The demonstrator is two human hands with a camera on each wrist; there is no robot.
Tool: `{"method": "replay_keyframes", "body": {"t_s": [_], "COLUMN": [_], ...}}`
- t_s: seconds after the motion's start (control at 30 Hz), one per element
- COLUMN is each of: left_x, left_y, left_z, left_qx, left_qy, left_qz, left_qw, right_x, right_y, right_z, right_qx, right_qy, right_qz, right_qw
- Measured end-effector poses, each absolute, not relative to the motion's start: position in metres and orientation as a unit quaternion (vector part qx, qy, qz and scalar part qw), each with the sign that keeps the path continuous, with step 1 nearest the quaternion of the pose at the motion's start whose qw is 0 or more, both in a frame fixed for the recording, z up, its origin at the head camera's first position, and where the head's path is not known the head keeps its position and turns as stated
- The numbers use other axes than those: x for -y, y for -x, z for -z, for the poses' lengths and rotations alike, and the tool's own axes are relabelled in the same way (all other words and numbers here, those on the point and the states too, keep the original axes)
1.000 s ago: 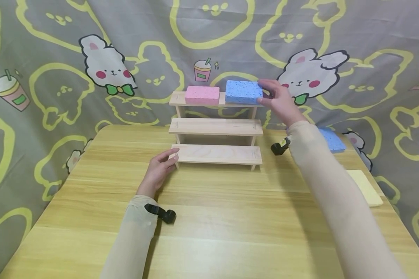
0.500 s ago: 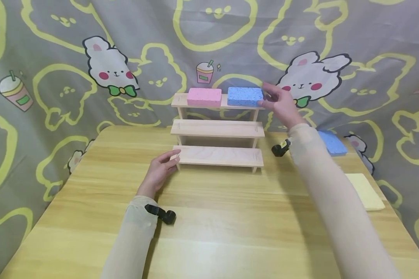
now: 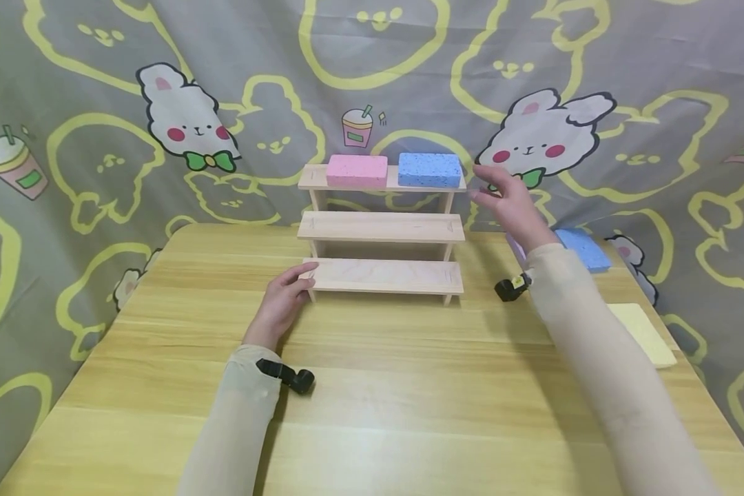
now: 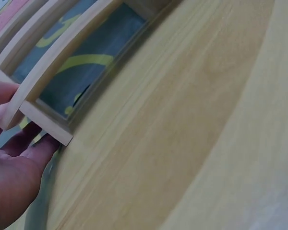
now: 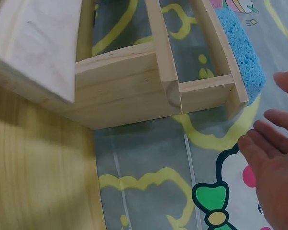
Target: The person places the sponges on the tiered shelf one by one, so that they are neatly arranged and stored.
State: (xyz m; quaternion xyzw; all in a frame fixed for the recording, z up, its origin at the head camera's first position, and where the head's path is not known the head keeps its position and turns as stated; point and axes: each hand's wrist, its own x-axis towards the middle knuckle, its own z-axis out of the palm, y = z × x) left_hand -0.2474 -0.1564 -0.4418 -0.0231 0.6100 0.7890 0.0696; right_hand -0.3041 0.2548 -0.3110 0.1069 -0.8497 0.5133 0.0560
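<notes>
A three-tier wooden shelf (image 3: 381, 273) stands at the table's back. On its top tier a pink sponge (image 3: 357, 171) lies left of a speckled blue sponge (image 3: 430, 170), with a gap between them. My left hand (image 3: 279, 306) grips the left end of the lowest tier; in the left wrist view its fingers (image 4: 31, 143) lie around the board's end and leg. Just right of the blue sponge is my right hand (image 3: 513, 207), thumb and fingers apart, holding nothing. The right wrist view shows the hand (image 5: 276, 167) clear of the blue sponge (image 5: 242, 57).
At the table's right side lie another blue sponge (image 3: 583, 249) and a pale yellow piece (image 3: 643, 335) partly behind my right sleeve. A purple edge (image 3: 516, 249) shows beside my right wrist. A patterned curtain (image 3: 372, 62) hangs behind the table (image 3: 372, 399).
My right hand has let go of the blue sponge on the top tier and moved slightly right. The sponge now lies flatter there. My left hand has kept its place on the shelf.
</notes>
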Motion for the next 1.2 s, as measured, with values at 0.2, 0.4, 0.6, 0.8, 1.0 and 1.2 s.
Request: {"method": "replay_keyframes", "body": {"t_s": [0.2, 0.4, 0.6, 0.8, 1.0, 1.2], "left_x": [0.155, 0.154, 0.151, 0.152, 0.151, 0.151], "left_y": [0.248, 0.249, 0.250, 0.249, 0.250, 0.249], "left_z": [0.443, 0.442, 0.442, 0.443, 0.444, 0.443], "left_qx": [-0.619, -0.627, -0.633, -0.634, -0.631, -0.631], "left_qy": [0.021, 0.012, 0.012, 0.011, 0.005, 0.014], "left_qz": [-0.783, -0.776, -0.771, -0.770, -0.773, -0.773], "left_qw": [0.063, 0.065, 0.074, 0.071, 0.066, 0.069], "right_x": [-0.258, -0.268, -0.282, -0.297, -0.312, -0.324], "right_y": [0.285, 0.269, 0.249, 0.229, 0.208, 0.188], "right_z": [0.315, 0.317, 0.321, 0.326, 0.334, 0.347], "right_qx": [0.858, 0.877, 0.877, 0.881, 0.893, 0.897], "right_qy": [-0.102, -0.114, -0.114, -0.095, -0.081, -0.081], "right_qz": [-0.502, -0.464, -0.462, -0.461, -0.442, -0.433], "right_qw": [0.042, 0.049, 0.065, 0.043, 0.033, 0.045]}}
